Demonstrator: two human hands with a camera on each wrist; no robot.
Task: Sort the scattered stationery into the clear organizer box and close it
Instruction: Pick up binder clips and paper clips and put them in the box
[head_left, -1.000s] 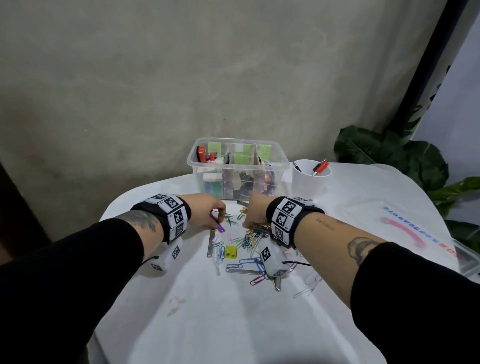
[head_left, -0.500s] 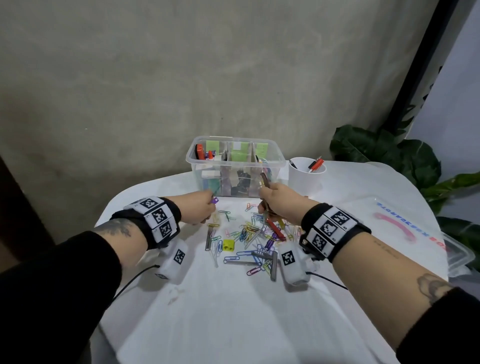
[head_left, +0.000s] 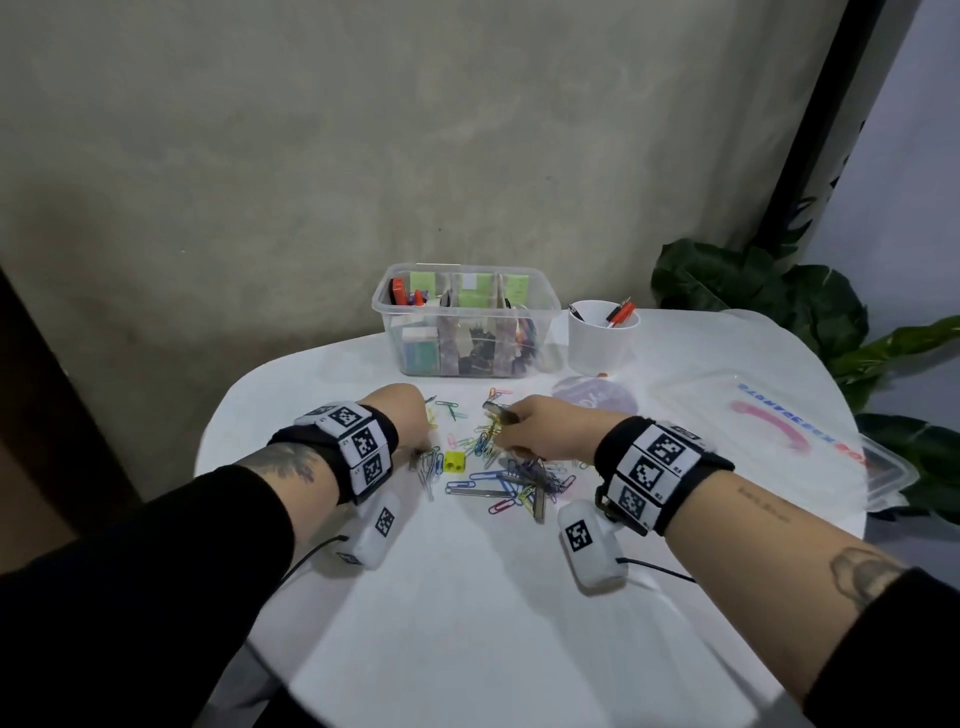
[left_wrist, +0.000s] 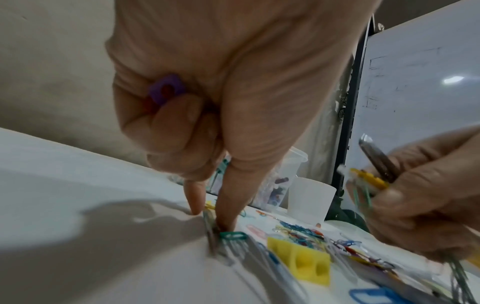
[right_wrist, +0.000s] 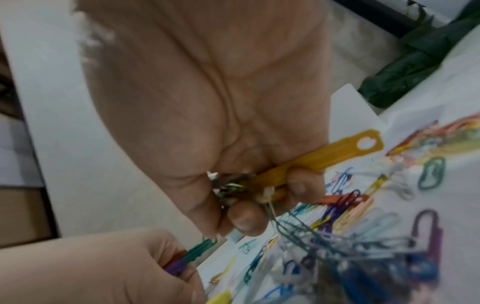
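Observation:
The clear organizer box (head_left: 540, 312) stands open at the back of the round white table, partly filled. Coloured paper clips (head_left: 501, 467) and flat metal fastener strips (head_left: 538, 503) lie scattered in front of it, with a yellow sharpener (head_left: 455, 461) among them. My left hand (head_left: 423, 444) keeps a purple piece (left_wrist: 167, 88) in its curled fingers while thumb and forefinger (left_wrist: 226, 218) press on clips (left_wrist: 233, 235) at the pile's left edge. My right hand (head_left: 506, 431) hovers over the pile, gripping a bundle of a yellow plastic fastener strip (right_wrist: 337, 152), a metal strip (left_wrist: 376, 158) and clips.
A white cup (head_left: 602, 343) with pens stands right of the box. The box's clear lid (head_left: 769, 431) lies at the table's right edge, and a round purple sticker (head_left: 595, 397) lies flat beside the cup. Leafy plants (head_left: 753, 291) stand behind the table on the right.
The right hand, raised near the box half a second ago, has come back down over the pile with its bundle. The left hand has drawn back to the pile's left edge.

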